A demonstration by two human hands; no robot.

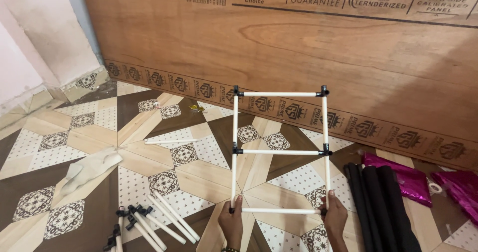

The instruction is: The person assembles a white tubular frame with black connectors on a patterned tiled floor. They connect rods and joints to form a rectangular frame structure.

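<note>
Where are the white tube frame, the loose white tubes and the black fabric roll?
white tube frame [279, 152], head view, on its middle crossbar.
loose white tubes [164, 219], head view, mid-length of the pile.
black fabric roll [378, 202], head view, on its upper middle.

The light was soft, warm and even, with no single bright source in view. The plywood board [279, 48] across the top of the frame was darker at its lower right, where a broad shadow fell. The white wall [35, 38] at upper left looked pale and slightly washed out. The floor tiles [164, 147] gave a faint sheen without hard glare. Shadows under the white frame [279, 151] were weak. Focus was sharp in the middle; the edges bent slightly and softened at the lower corners.
</note>
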